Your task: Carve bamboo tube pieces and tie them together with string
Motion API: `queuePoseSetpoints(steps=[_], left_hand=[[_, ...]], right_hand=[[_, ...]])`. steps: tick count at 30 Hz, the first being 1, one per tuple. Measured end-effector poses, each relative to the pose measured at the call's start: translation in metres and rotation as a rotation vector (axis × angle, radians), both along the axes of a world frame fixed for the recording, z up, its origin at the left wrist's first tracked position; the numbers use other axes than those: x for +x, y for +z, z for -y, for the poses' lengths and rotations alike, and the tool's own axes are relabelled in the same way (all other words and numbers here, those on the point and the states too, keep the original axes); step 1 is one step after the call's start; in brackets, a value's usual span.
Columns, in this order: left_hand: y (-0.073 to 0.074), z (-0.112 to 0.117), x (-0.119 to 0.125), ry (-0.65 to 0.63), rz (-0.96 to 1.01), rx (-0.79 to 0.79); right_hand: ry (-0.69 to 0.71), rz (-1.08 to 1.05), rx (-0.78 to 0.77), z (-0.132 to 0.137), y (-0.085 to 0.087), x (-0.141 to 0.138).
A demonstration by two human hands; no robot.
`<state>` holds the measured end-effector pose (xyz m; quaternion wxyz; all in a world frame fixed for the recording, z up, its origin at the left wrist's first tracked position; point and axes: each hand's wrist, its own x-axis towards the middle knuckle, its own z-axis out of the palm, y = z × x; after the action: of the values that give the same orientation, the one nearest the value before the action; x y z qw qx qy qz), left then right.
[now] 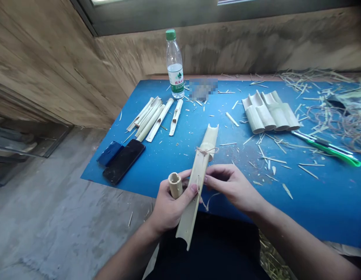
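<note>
A long split bamboo piece [200, 168] slants across the middle, its hollow side facing up. My left hand [171, 204] is closed around it, thumb on the hollow side, and also holds a short bamboo tube [176, 186] against the palm. Thin twine [208, 206] comes through a hole in the split piece and hangs in a loop below. At the right edge, the thumb and forefinger of my right hand [231, 184] are pinched together on the twine, partly hidden by the bamboo. Farther up, another tie of twine [204, 151] wraps the split piece, with a bamboo section partly visible behind it.
Cut bamboo pieces [153, 116] lie behind a black phone [124, 161] and a blue case [109, 153]. A water bottle [175, 70] stands at the back. At right are joined bamboo tubes [269, 112], a green-handled tool [329, 148], tangled twine [344, 124] and scattered shavings.
</note>
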<state>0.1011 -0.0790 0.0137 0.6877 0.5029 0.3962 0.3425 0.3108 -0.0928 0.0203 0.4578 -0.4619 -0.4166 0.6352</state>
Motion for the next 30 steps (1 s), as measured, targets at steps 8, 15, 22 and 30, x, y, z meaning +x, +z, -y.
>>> queuePoseSetpoints(steps=[8,15,22,30], left_hand=[[0.000,-0.003,-0.004,0.015,0.068,0.007],[-0.002,-0.003,-0.004,0.027,0.091,-0.035],[0.007,-0.010,-0.015,0.161,0.122,-0.073],[0.015,-0.040,-0.032,0.205,-0.042,0.048]], right_hand=[[-0.033,-0.097,-0.020,0.000,0.004,-0.008],[-0.080,-0.143,-0.019,-0.006,0.006,-0.022],[-0.190,0.252,0.090,-0.001,-0.001,-0.019],[-0.133,0.934,0.390,0.005,-0.003,-0.004]])
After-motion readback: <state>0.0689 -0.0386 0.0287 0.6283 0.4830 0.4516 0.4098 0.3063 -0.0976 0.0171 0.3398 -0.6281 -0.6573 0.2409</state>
